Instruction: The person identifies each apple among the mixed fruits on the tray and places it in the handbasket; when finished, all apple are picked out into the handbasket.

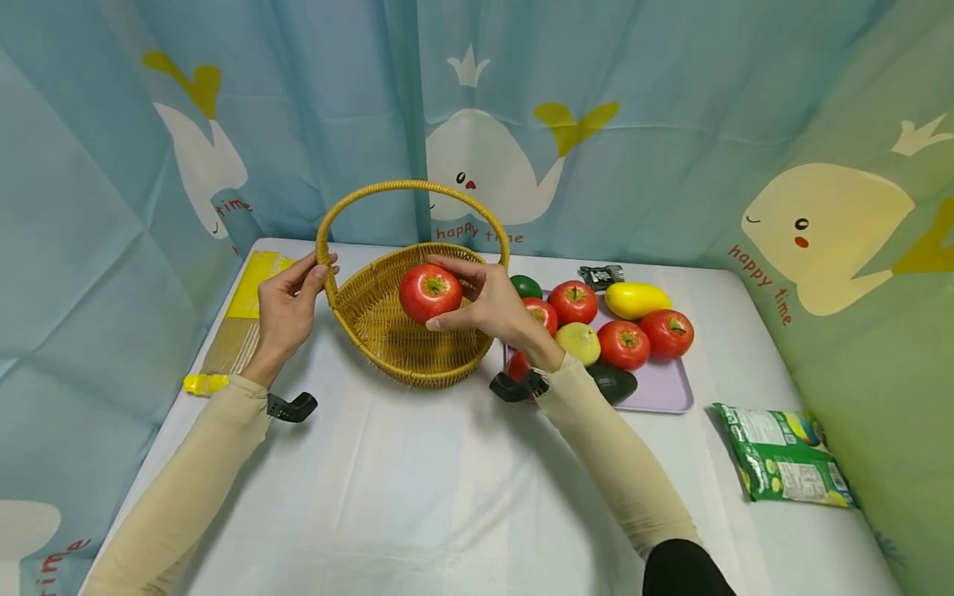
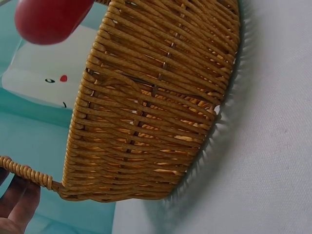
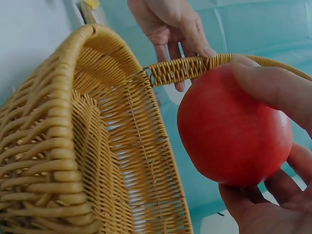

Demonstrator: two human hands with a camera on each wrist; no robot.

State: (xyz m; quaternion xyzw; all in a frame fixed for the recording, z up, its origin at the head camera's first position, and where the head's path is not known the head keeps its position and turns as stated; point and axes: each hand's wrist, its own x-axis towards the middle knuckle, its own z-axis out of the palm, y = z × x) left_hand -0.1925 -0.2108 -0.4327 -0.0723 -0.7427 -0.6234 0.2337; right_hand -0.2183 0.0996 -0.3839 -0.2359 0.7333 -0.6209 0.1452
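Observation:
A wicker basket (image 1: pixel 387 348) with a tall arched handle (image 1: pixel 406 185) stands on the white table. My left hand (image 1: pixel 289 308) pinches the lower left end of that handle between thumb and fingers, and the left wrist view shows its fingers (image 2: pixel 23 200) against the handle's wrapped base. Over the basket's opening, a red apple (image 1: pixel 431 293) is gripped by my right hand (image 1: pixel 488 300). In the right wrist view the thumb and fingers curve round the apple (image 3: pixel 234 129), which sits higher than the basket's rim (image 3: pixel 161 131).
Right of the basket, a lilac tray (image 1: pixel 671 397) bears several red apples (image 1: pixel 624 344), a yellow fruit (image 1: pixel 637 300), a pale green fruit (image 1: pixel 578 343) and a dark avocado (image 1: pixel 611 382). A black wrapper (image 1: pixel 600 276) lies behind it. A green packet (image 1: pixel 786 455) lies right, a yellow noodle packet (image 1: pixel 249 306) left.

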